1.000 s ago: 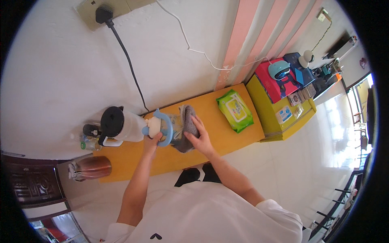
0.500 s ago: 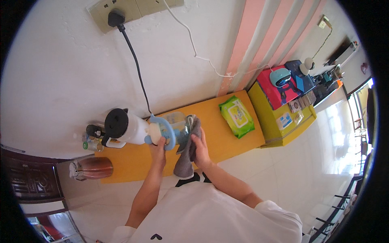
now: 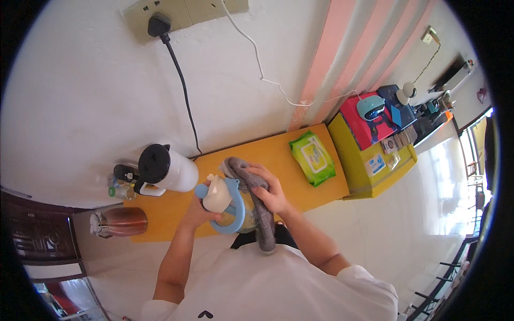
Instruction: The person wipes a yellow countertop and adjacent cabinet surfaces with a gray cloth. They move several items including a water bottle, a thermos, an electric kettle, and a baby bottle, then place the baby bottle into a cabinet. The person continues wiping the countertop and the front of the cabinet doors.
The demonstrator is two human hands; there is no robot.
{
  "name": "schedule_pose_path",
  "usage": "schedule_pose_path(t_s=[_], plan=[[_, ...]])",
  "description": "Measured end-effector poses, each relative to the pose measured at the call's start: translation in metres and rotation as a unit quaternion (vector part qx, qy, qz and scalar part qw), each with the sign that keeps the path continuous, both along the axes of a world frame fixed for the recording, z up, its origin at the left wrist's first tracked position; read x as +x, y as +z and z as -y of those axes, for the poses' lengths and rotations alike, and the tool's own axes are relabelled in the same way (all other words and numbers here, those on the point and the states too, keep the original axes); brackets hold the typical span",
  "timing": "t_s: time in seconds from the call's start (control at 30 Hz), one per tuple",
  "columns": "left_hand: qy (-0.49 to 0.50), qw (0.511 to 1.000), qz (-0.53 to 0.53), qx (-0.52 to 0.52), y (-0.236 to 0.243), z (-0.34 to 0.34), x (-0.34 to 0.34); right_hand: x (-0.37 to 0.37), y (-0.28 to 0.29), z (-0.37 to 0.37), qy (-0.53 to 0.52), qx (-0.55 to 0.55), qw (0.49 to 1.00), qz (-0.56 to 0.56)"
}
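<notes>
My left hand (image 3: 196, 213) grips a clear bottle with a pale blue loop handle and a white and blue lid (image 3: 217, 195), held low over the front of the orange table (image 3: 262, 147). My right hand (image 3: 269, 191) grips a grey cloth (image 3: 264, 232) against the bottle's right side; the cloth's long end hangs down toward my white shirt. The bottle's body is partly hidden by the handle and cloth.
A white electric kettle (image 3: 179, 171), small bottles (image 3: 120, 191) and a copper-coloured thermos (image 3: 123, 222) stand at the left. A green wipes pack (image 3: 313, 159) lies at the right, beside a yellow box (image 3: 353, 176) with gadgets on top. Cords hang from the wall socket (image 3: 158, 13).
The bottle has come down toward me and its lid now tilts upward. The cloth has shifted, its top now over the bottle's upper right and its lower end hanging farther down.
</notes>
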State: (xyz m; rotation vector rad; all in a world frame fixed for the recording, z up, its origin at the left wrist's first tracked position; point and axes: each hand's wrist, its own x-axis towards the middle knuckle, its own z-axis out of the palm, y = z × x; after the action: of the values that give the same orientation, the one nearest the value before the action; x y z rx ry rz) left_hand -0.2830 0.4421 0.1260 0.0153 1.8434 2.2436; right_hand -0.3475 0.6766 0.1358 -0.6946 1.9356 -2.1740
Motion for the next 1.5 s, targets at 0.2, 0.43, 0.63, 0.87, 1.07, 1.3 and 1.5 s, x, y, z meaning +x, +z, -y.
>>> schedule_pose_path(t_s=[0.2,0.43,0.63,0.87,1.07,1.3,1.5], plan=[[0.093,0.937,0.136,0.309,-0.015,-0.019,0.018,0.015,0.038,0.005,-0.037,0.004,0.963,-0.269],[0.051,0.898,0.133,0.417,0.010,-0.032,0.013,0.018,0.040,0.012,0.015,-0.099,0.983,-0.156],[0.227,0.934,0.029,0.273,0.033,-0.059,0.000,0.044,0.013,0.040,-0.122,-0.263,0.955,0.069],[0.276,0.948,-0.109,0.112,-0.012,-0.020,0.010,0.055,0.000,0.052,-0.121,-0.337,0.865,0.351],[0.282,0.948,-0.144,-0.024,-0.010,-0.011,0.017,0.034,-0.023,0.044,-0.183,-0.126,0.931,0.289],[0.316,0.943,-0.105,-0.002,-0.022,0.011,0.047,0.011,-0.004,0.077,-0.096,0.189,0.974,-0.081],[0.234,0.929,-0.168,-0.232,-0.031,0.027,0.078,0.076,-0.033,0.089,0.067,0.101,0.978,0.171]])
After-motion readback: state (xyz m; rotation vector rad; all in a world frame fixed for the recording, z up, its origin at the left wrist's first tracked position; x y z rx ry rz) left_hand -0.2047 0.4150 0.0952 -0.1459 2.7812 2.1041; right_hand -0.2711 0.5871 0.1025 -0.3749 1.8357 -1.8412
